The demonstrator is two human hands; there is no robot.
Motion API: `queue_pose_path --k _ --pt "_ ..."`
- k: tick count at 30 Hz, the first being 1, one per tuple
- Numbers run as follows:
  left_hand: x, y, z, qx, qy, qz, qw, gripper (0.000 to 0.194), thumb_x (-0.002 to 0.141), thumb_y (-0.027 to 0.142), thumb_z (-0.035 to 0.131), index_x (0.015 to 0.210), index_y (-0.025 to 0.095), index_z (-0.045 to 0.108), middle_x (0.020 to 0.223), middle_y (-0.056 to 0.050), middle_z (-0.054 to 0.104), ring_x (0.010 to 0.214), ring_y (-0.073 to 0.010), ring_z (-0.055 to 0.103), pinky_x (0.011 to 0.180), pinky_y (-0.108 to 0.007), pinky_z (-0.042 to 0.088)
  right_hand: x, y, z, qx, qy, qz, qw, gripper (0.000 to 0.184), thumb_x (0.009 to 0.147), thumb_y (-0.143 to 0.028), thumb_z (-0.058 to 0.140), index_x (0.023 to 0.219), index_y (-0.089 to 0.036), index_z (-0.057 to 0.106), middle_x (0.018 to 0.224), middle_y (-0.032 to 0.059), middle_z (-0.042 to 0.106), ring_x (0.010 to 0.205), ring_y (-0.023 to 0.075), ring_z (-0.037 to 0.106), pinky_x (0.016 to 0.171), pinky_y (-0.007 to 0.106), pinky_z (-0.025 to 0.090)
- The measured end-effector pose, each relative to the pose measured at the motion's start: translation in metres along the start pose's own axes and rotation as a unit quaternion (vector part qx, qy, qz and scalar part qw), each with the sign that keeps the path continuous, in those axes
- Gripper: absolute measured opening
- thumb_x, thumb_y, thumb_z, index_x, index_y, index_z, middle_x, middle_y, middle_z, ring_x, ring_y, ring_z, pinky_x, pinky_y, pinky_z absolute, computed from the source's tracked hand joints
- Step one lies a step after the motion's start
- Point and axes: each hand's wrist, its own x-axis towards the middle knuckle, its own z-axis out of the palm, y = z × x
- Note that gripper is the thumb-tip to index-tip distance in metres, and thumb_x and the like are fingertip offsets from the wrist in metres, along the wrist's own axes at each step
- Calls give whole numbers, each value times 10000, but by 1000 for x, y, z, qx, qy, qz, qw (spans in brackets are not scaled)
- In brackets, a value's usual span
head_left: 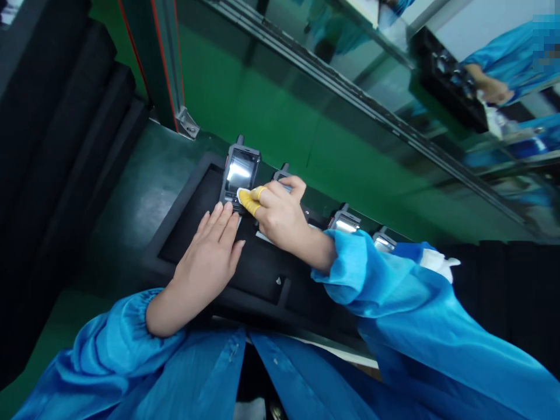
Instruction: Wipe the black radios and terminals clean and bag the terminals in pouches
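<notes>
A handheld radio [240,169] with a dark, shiny screen and a stubby antenna rests at the far edge of a black foam tray [175,224]. My left hand [210,251] is open, fingers stretched out, with its fingertips at the radio's lower end. Yellow finger covers are on the fingers of my right hand [280,213]. These fingers are pressed together on the radio's keypad, with something small and white at their tips; what it is cannot be made out. Behind my right hand, a second radio [282,175] is partly hidden.
Two more radios [345,220] stand farther right along the green panel [306,134]. Stacked black foam [65,146] rises at the left. A white cloth [437,263] lies beyond my right sleeve. Across the glass, a person's hand [494,90] is beside a black tray [450,81].
</notes>
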Motion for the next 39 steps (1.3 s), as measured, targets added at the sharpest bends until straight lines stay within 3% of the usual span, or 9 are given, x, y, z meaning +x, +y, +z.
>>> queue_pose_path --k 4,10,14,18,23,28,34,37,39 --pt "-1 -3 1 -32 -4 -22 999 437 974 149 315 1367 74 491 1447 -183 512 1399 -280 421 1154 -515 371 -10 -11 -4 -21 8 -35 999 386 969 -160 357 952 -252 731 891 30 658 896 179 475 914 444 186" --pt "-2 -6 2 -69 -4 -24 997 459 933 85 305 1346 73 504 1465 -185 491 1410 -274 406 1163 -517 353 23 8 -6 -5 36 101 994 384 971 -213 333 1116 -315 674 1018 27 618 1006 222 457 941 491 196" --pt "-2 -7 3 -72 8 -24 997 413 942 111 330 1295 65 540 1443 -198 514 1392 -296 433 1147 -521 370 33 -3 5 -25 7 73 997 426 998 -220 278 1024 -241 702 989 49 597 993 213 440 922 466 209" --pt "-6 -8 -3 -109 132 -26 985 317 924 99 362 1099 136 624 1146 -136 684 1143 -230 628 1018 -418 493 15 -28 8 -27 -22 6 999 456 1012 -213 277 885 -206 715 914 48 609 921 184 424 897 433 199" --pt "-13 -7 -13 -103 273 -103 951 190 926 144 438 937 167 627 888 -76 571 845 -185 590 790 -343 503 4 -25 1 -4 13 -23 1000 409 1011 -225 298 993 -263 705 988 25 637 960 184 427 904 434 197" --pt "-14 -5 -13 -127 275 -101 948 181 914 126 456 989 143 619 903 -75 550 825 -165 564 759 -314 483 14 -1 4 -7 55 124 991 397 1004 -217 295 1089 -274 678 1032 29 621 1007 206 437 916 470 200" --pt "-12 -6 -13 -120 263 -118 950 186 903 155 443 981 163 612 894 -70 547 866 -182 563 784 -330 481 -4 -30 3 12 -11 51 999 370 989 -170 347 994 -241 710 921 28 654 955 189 447 906 438 176" --pt "-12 -7 -13 -110 246 -130 954 183 886 164 444 972 168 606 879 -70 544 889 -201 560 797 -341 476 -22 -40 -15 26 -8 3 1000 347 972 -160 390 948 -252 723 951 11 677 925 171 464 885 420 174" --pt "-12 -8 -13 -100 239 -132 957 186 874 163 446 969 166 606 864 -69 539 900 -210 560 800 -344 469 -41 -34 -33 18 29 39 999 341 937 -133 419 986 -274 726 999 5 684 931 167 485 878 415 186"
